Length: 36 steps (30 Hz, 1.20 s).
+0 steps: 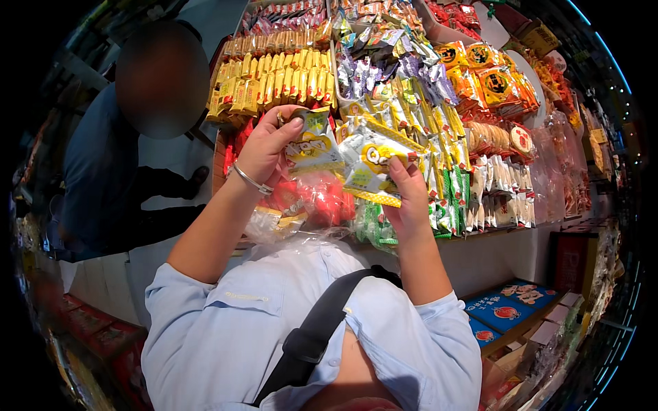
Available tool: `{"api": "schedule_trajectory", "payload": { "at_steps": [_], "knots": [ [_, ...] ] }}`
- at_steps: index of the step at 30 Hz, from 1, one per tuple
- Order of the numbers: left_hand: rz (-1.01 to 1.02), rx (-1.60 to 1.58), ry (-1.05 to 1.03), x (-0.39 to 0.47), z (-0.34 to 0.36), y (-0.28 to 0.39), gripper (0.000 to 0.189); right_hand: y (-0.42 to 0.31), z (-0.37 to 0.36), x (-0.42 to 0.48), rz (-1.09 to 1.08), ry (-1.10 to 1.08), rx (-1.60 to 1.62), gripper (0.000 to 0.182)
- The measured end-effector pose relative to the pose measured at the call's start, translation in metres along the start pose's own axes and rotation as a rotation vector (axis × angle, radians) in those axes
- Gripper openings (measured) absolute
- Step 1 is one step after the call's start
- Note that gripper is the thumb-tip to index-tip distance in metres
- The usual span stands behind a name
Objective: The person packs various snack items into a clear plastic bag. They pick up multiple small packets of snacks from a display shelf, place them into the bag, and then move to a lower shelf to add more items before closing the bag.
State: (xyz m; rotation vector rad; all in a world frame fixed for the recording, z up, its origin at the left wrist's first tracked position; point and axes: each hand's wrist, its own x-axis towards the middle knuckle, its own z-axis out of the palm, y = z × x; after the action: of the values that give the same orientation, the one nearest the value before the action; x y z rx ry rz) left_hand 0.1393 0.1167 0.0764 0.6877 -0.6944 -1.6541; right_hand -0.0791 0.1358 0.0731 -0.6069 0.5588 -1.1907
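Between thumb and fingers my left hand [272, 141] pinches the top corner of a yellow-and-silver snack packet [313, 144]. To its right, a white snack packet with yellow dotted edges [372, 162] is held at its lower right side by my right hand [408, 187]. The two packets are side by side, nearly touching. Below them, near my shirt, lies a clear plastic bag [324, 198] with red packets showing through it and a white-and-gold packet [280, 223] at its left. More yellow-edged white packets [437, 133] stand in rows just beyond my right hand.
Rows of yellow packets [288, 79], purple-and-white packets [360, 74], orange packets [496, 85], round crackers [488, 137] and green packets [452, 200] fill the display. Another person [103, 164] is at the left. Blue boxes [514, 305] sit low at the right.
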Motion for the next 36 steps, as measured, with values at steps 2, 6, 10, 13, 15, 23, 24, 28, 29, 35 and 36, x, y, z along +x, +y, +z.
{"api": "schedule_trajectory", "payload": {
  "at_steps": [2, 6, 10, 13, 15, 23, 24, 28, 29, 35, 36],
  "knots": [
    [0.022, 0.043, 0.008, -0.002, 0.003, -0.001, 0.02, -0.003, -0.01, 0.002, -0.042, -0.005, -0.029, 0.028],
    [0.048, 0.186, 0.093, 0.0, 0.01, -0.002, 0.023, -0.013, -0.017, 0.001, -0.111, 0.007, -0.046, 0.025],
    [-0.026, 0.195, -0.007, 0.003, 0.0, 0.001, 0.023, -0.017, -0.015, 0.001, -0.12, -0.005, -0.049, 0.024],
    [0.023, 0.196, 0.094, 0.001, 0.039, -0.005, 0.025, -0.011, -0.012, 0.003, -0.105, 0.016, -0.06, 0.025],
    [0.068, 0.442, -0.041, 0.004, 0.038, -0.014, 0.025, -0.007, -0.009, 0.005, -0.096, 0.049, -0.068, 0.025],
    [-0.166, -0.091, 0.001, 0.014, 0.056, -0.012, 0.029, 0.002, -0.017, 0.007, -0.117, 0.091, -0.109, 0.025],
    [-0.144, -0.108, 0.014, 0.014, 0.057, -0.016, 0.028, 0.001, -0.014, 0.007, -0.118, 0.103, -0.089, 0.024],
    [-0.097, -0.123, 0.04, 0.017, 0.057, -0.035, 0.03, 0.003, -0.02, 0.01, -0.118, 0.141, -0.066, 0.028],
    [-0.095, -0.114, 0.041, 0.018, 0.056, -0.037, 0.032, 0.003, -0.022, 0.01, -0.114, 0.136, -0.065, 0.031],
    [-0.102, -0.162, 0.071, 0.019, 0.054, -0.031, 0.03, 0.001, -0.014, 0.009, -0.266, 0.192, -0.047, 0.032],
    [-0.146, -0.176, 0.046, 0.014, 0.055, -0.03, 0.03, 0.003, -0.013, 0.011, -0.309, 0.223, -0.06, 0.031]
  ]
}}
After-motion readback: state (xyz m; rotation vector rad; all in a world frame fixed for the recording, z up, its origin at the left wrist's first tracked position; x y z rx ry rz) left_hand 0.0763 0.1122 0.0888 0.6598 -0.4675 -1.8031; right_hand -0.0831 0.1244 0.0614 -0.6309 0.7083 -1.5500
